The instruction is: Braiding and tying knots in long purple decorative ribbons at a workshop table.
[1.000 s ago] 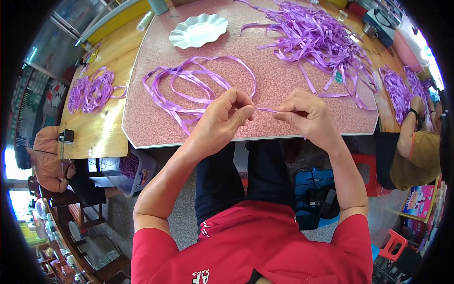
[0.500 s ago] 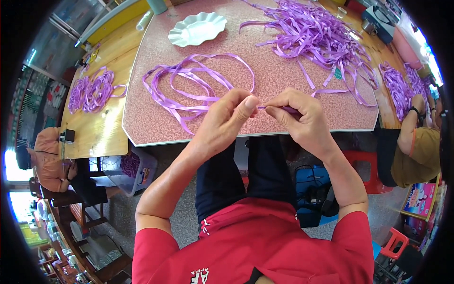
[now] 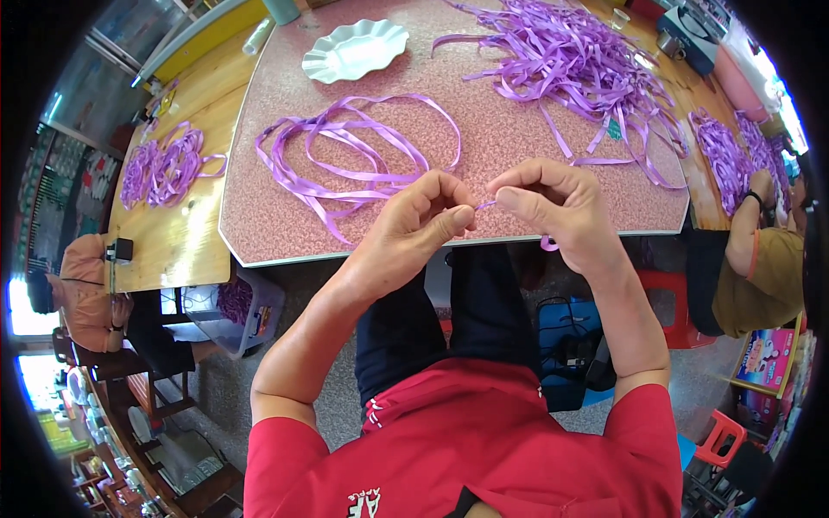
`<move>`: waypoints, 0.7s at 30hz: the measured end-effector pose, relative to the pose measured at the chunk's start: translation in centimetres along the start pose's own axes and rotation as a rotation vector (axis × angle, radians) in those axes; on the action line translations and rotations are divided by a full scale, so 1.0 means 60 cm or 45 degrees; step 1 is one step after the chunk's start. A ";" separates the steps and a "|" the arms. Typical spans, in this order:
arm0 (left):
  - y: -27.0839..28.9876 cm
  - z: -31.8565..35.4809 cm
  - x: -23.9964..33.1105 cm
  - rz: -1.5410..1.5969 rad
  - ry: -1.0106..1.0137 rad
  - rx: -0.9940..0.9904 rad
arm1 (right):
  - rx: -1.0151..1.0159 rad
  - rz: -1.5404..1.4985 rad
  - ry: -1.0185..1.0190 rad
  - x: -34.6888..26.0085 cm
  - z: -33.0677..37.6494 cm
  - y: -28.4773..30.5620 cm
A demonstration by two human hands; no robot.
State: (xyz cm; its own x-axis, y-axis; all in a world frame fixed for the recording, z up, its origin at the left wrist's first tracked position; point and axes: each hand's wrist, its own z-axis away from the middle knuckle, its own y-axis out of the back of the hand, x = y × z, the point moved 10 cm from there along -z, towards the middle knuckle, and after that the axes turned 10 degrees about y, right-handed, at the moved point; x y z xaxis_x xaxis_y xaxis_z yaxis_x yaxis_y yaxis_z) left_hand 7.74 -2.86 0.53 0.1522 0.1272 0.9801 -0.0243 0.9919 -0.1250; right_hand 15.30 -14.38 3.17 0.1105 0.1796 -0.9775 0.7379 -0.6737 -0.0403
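Observation:
Over the near edge of the pink speckled table (image 3: pixel 414 125), my left hand (image 3: pixel 427 216) and my right hand (image 3: pixel 557 211) face each other a short way apart. A thin stretch of purple ribbon (image 3: pixel 485 205) spans the gap, pinched between thumb and forefinger on both sides. Part of the same colour ribbon hangs in a small loop (image 3: pixel 549 244) below my right palm. Just beyond my left hand lie loose loops of purple ribbon (image 3: pixel 324 181), spread flat on the table. A large tangled heap of purple ribbons (image 3: pixel 570 60) covers the far right, its loose ends trailing nearer.
A white scalloped dish (image 3: pixel 354 52) sits at the far left of the table. More ribbon bundles (image 3: pixel 164 168) rest on the wooden table at left, and others (image 3: pixel 721 155) at right by a co-worker's hand (image 3: pixel 760 186). Another person (image 3: pixel 91 281) sits at left near a plastic bin (image 3: pixel 259 306).
My hands have drawn slightly apart, the right one moving a little right and turning. A small ribbon loop now shows under it. The whole view has shifted slightly.

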 end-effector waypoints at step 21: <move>-0.035 0.048 0.098 -1.047 -0.879 0.388 | 0.082 -0.091 -0.010 0.040 0.005 -0.016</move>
State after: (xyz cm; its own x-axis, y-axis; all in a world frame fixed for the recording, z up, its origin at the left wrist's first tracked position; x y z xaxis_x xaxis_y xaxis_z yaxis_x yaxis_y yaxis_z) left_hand 5.86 -4.18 6.99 -0.3459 -0.6916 0.6341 -0.4247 0.7180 0.5514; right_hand 14.67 -13.50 0.79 0.0539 0.2235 -0.9732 0.6992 -0.7043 -0.1231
